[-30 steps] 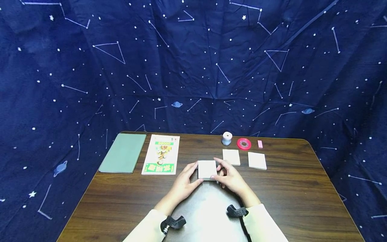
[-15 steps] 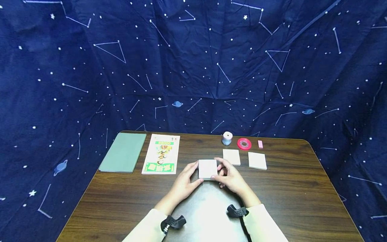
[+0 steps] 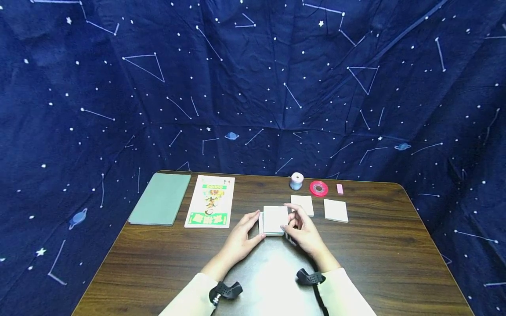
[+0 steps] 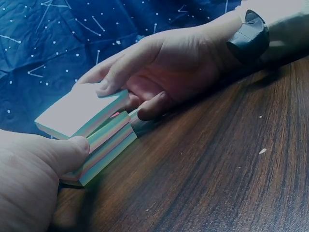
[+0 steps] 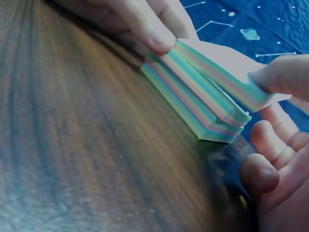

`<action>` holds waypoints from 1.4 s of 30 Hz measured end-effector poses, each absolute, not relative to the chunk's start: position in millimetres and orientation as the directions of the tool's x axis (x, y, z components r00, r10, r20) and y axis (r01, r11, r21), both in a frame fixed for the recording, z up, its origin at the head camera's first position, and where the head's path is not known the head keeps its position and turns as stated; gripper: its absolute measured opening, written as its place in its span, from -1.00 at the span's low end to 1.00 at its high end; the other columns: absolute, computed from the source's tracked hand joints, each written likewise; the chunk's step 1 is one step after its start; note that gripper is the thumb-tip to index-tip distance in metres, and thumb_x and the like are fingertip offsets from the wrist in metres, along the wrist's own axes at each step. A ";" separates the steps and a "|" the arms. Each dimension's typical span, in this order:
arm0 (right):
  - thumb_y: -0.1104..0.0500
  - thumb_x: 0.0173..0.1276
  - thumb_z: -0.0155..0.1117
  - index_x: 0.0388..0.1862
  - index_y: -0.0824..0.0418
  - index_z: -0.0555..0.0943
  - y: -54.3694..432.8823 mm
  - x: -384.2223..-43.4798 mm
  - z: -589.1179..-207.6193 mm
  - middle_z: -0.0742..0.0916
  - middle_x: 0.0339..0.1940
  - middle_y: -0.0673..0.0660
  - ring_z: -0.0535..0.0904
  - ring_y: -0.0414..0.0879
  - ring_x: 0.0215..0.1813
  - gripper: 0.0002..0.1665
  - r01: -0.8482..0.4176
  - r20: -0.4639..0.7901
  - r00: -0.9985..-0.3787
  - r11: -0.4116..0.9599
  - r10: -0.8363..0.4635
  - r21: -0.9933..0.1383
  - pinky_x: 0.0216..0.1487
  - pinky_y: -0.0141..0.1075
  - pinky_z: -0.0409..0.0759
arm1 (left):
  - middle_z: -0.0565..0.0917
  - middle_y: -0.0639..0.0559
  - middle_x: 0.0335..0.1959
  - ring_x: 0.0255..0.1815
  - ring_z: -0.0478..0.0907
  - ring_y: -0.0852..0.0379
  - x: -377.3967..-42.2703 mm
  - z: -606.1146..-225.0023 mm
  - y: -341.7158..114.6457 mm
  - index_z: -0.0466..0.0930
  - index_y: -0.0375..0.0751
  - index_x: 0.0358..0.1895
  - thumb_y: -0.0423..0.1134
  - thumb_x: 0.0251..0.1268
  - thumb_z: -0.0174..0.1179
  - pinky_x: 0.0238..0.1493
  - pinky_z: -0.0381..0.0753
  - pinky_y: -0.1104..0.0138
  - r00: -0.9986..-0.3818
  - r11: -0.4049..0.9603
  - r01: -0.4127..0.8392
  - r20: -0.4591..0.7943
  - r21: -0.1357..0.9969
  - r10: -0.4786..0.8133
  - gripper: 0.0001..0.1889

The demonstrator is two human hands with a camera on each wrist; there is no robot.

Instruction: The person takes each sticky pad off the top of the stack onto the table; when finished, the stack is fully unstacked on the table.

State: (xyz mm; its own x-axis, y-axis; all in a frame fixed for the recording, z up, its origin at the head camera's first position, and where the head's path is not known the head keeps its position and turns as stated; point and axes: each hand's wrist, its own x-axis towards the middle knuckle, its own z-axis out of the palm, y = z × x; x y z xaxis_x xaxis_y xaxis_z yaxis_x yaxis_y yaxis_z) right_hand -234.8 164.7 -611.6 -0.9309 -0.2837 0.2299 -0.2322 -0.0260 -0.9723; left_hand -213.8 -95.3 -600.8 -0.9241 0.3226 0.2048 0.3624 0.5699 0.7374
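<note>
The right hand [image 3: 305, 232] pinches the top notepad [image 3: 275, 218], now shifted rightward; the left hand [image 3: 238, 238] grips the lower pads [image 4: 108, 151]; the two are separating.

A white-topped, stripe-edged paper pad [image 3: 275, 219] tilts over a striped stack [image 5: 186, 94].

Notebook [image 3: 160, 199] on the left of the table [image 3: 375, 254], booklet [image 3: 210, 202] just right of it. Note block [image 3: 275, 219] between left hand [image 3: 239, 239] and right hand [image 3: 303, 232], 2 paper stacks [image 3: 302, 203] [image 3: 336, 210] back-right of it, then spool [image 3: 297, 181], ring [image 3: 313, 189], bar [image 3: 340, 189] behind those.
</note>
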 end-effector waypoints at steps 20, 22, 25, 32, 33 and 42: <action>0.57 0.56 0.14 0.63 0.45 0.17 165.7 -221.0 -604.4 0.66 -0.01 0.07 0.62 -0.25 -0.28 -0.26 -0.252 0.250 -0.966 -0.420 0.061 -0.872 -0.53 -0.44 0.61 | 0.47 -0.11 0.64 0.65 0.42 -0.22 -212.9 -600.5 -96.1 0.38 -0.26 0.65 -0.13 0.44 0.47 0.67 0.40 -0.11 -0.927 0.567 0.349 0.187 0.746 0.325 -0.21; 0.53 0.58 0.16 0.62 0.45 0.19 168.4 -218.6 -603.0 0.67 -0.02 0.06 0.63 -0.25 -0.26 -0.29 -0.266 0.249 -0.964 -0.420 0.097 -0.868 -0.53 -0.45 0.63 | 0.47 -0.11 0.64 0.66 0.42 -0.21 -212.5 -599.8 -95.6 0.38 -0.26 0.65 -0.14 0.44 0.48 0.67 0.40 -0.11 -0.927 0.567 0.348 0.185 0.746 0.325 -0.21; 0.51 0.58 0.19 0.59 0.46 0.23 175.5 -217.6 -598.6 0.68 -0.05 0.05 0.65 -0.25 -0.24 -0.33 -0.296 0.250 -0.955 -0.420 0.162 -0.858 -0.55 -0.44 0.63 | 0.47 -0.10 0.63 0.66 0.42 -0.20 -212.4 -598.9 -95.3 0.38 -0.25 0.65 -0.14 0.44 0.48 0.67 0.40 -0.09 -0.927 0.571 0.348 0.185 0.743 0.325 -0.21; 0.55 0.55 0.19 0.51 0.48 0.36 215.8 -227.1 -589.7 0.70 -0.14 0.09 0.63 -0.25 -0.33 -0.41 -0.405 0.284 -0.892 -0.345 0.351 -0.847 -0.64 -0.47 0.50 | 0.48 -0.10 0.62 0.65 0.43 -0.18 -212.9 -597.8 -94.8 0.39 -0.26 0.64 -0.14 0.43 0.49 0.66 0.42 -0.09 -0.921 0.565 0.363 0.196 0.741 0.335 -0.21; 0.56 0.55 0.19 0.50 0.50 0.37 222.6 -228.4 -588.9 0.70 -0.15 0.07 0.63 -0.25 -0.34 -0.42 -0.420 0.297 -0.881 -0.324 0.368 -0.847 -0.64 -0.47 0.49 | 0.48 -0.10 0.62 0.65 0.43 -0.18 -213.2 -597.9 -94.7 0.38 -0.26 0.65 -0.14 0.43 0.48 0.66 0.41 -0.09 -0.922 0.563 0.361 0.195 0.744 0.335 -0.20; 0.56 0.52 0.23 0.43 0.47 0.49 273.5 -231.8 -584.9 0.68 -0.21 0.04 0.57 -0.29 -0.45 -0.47 -0.444 0.317 -0.805 -0.155 0.502 -0.882 -0.69 -0.51 0.41 | 0.47 -0.11 0.63 0.66 0.41 -0.19 -213.8 -600.3 -95.2 0.37 -0.28 0.65 -0.14 0.43 0.48 0.67 0.40 -0.09 -0.928 0.570 0.348 0.189 0.744 0.321 -0.20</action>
State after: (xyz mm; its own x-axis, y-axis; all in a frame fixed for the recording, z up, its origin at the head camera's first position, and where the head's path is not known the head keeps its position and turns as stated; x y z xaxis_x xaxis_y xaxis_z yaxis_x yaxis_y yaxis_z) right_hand -231.8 273.5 -584.9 -0.8047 0.5019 0.3171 -0.4444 -0.1551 -0.8823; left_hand -213.8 -95.2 -600.3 -0.9281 0.3208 0.1890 0.3485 0.5699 0.7441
